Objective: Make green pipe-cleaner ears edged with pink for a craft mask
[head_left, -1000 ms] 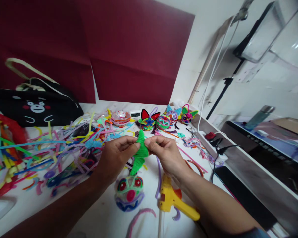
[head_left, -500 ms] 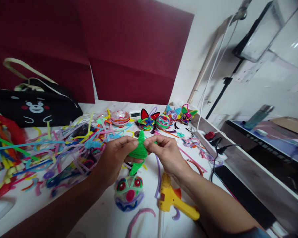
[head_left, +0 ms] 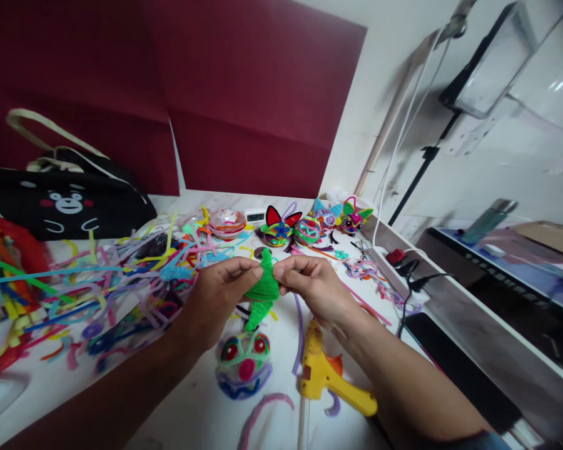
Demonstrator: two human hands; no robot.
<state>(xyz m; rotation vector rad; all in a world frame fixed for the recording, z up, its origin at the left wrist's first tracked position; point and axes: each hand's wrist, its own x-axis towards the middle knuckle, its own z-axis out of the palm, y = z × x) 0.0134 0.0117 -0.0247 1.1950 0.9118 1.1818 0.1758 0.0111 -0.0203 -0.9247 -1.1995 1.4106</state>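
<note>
Centrally, green piece point(head_left: 264, 286) in both hands point(head_left: 220, 290) point(head_left: 312, 287); rightward, illegible white lettering point(head_left: 503, 277).

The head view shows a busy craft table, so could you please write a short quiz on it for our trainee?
1. True or false: the yellow glue gun lies on the table.
2. Which colour is the fuzzy piece between the left hand and the right hand? A red; B green; C blue.
3. Fill in: in the picture, the decorated ball is to the ____ of the glue gun.

Key: 1 true; 2 B; 3 left.
</note>
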